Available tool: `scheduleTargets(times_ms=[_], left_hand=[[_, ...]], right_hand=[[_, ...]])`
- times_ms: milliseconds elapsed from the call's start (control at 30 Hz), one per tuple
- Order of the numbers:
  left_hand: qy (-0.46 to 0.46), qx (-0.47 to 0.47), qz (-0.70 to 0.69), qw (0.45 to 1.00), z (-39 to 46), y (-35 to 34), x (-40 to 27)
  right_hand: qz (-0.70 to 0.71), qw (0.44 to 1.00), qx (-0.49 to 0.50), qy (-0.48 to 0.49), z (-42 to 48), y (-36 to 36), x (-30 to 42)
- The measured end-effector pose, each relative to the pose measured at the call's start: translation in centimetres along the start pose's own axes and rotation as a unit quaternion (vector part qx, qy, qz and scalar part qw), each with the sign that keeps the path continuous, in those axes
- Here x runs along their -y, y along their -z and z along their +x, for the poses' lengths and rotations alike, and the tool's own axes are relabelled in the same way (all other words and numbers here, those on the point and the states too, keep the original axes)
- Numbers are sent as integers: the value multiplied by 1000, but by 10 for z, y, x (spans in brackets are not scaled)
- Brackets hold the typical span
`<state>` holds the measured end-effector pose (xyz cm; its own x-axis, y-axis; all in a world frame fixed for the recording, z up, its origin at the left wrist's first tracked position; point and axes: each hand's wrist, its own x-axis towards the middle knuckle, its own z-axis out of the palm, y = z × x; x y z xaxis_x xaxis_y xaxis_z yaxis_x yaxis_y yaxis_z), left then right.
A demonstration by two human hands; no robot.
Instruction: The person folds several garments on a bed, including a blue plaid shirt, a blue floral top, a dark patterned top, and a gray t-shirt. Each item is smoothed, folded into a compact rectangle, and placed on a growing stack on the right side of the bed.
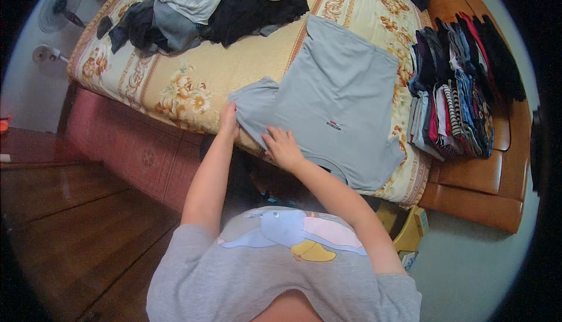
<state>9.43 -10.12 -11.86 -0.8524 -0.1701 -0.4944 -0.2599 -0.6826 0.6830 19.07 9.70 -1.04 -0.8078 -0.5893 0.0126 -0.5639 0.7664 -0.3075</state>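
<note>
A light grey T-shirt [333, 89] with a small printed chest logo lies spread out on the patterned bedspread [184, 89], its neckline towards me. My left hand [229, 120] is at the edge of the sleeve on the left, fingers closed around the hem. My right hand [283, 146] rests with spread fingers on the shirt where that sleeve meets the shoulder. The sleeve lies between both hands. The shirt's other sleeve, on the right, hangs near the bed's edge and is not touched.
A heap of loose dark and grey clothes [180, 23] lies at the bed's upper left. Folded clothes [452, 116] stand in rows against the brown headboard [474, 199] on the right. A fan [61, 8] stands beyond the bed, and a yellow box-like item [408, 234] is below its right corner.
</note>
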Motion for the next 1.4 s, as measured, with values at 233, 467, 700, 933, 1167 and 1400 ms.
scheduleTargets(times_ms=[233, 467, 700, 933, 1167, 1400], left_hand=[[-18, 47, 2, 999, -51, -34, -24], [-36, 89, 2, 995, -63, -35, -24], [-54, 59, -15, 997, -81, -43, -30], [-282, 174, 455, 827, -118, -70, -19], [-356, 374, 609, 602, -137, -91, 18], [-387, 235, 683, 574, -136, -69, 16]], right_hand=[[151, 962, -148, -170, 107, 37, -84], [-9, 975, 186, -123, 187, 50, -96], [253, 926, 234, -154, 215, 19, -114], [490, 833, 163, -199, 169, 49, -116], [707, 620, -159, -300, 63, 15, -146], [374, 830, -161, -382, 32, 12, -94]])
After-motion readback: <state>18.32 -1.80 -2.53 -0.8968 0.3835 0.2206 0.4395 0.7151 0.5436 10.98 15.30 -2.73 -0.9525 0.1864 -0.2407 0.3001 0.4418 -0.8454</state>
